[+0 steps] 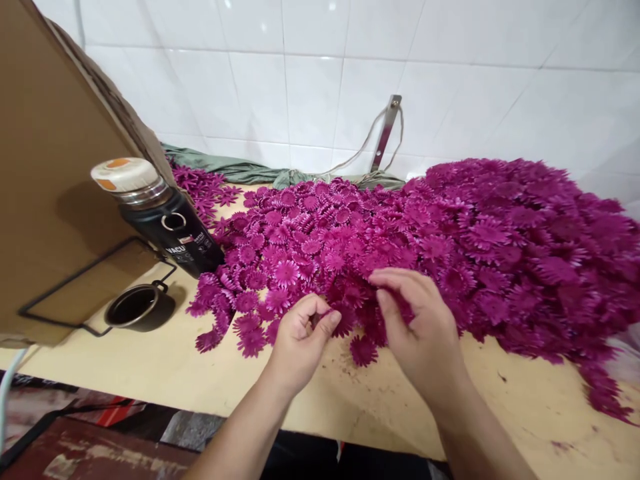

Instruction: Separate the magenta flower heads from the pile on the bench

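A large heap of magenta flower pieces [490, 247] spreads over the pale table, thickest on the right. At its front edge, near the middle, my left hand [309, 333] is closed, thumb against the bent fingers; a flower piece seems pinched there, its petals showing just past the fingertips. My right hand [417, 320] is a little to the right, thumb and fingers apart, with nothing visible between them. Its fingertips hover over or touch the heap; which one I cannot tell. One loose flower [363, 351] lies on the table between my hands.
A dark bottle [173, 223] with a white and orange lid stands at the left, beside a tall cardboard box [65, 173]. A dark cup [140, 308] sits in front of it, by a black wire frame. A metal bracket [386, 133] stands against the tiled wall behind green cloth.
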Tool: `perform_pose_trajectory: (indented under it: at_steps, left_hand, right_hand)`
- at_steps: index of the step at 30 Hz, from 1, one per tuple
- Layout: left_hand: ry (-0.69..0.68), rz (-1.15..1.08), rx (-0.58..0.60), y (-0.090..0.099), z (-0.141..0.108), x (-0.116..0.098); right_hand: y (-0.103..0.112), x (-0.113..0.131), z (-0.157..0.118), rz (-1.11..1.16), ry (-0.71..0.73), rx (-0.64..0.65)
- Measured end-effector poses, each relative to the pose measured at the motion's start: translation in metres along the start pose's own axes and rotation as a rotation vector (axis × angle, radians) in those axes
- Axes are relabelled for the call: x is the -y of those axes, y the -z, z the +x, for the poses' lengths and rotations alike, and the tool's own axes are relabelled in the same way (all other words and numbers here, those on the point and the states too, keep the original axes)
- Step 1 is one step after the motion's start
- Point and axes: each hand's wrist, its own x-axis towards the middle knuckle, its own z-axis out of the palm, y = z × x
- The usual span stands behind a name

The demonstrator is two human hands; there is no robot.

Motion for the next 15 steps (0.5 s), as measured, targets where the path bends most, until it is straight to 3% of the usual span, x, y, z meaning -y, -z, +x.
perform_pose_trajectory:
  at_steps: [3,6,9,11,15]
  left_hand:
    - [0.019,-0.015,-0.002,-0.001,0.002,0.003]
    - [0.074,-0.061,0.003,-0.002,0.001,0.006]
    - [0.158,-0.113,0.023,-0.004,-0.001,0.007]
    - [0.163,-0.11,0.033,-0.005,-0.002,0.006]
    - [0.083,-0.035,0.05,-0.004,-0.005,0.003]
  right_hand:
    - [-0.009,0.02,-0.01,0.133,-0.07,0.205]
    - [-0.015,0.02,-0.01,0.371,-0.297,0.424]
    - [-0.019,0.014,-0.008,0.642,-0.505,0.561]
    - [-0.021,0.011,-0.007,0.726,-0.554,0.558]
    - [-0.023,0.007,-0.004,0.633,-0.507,0.37]
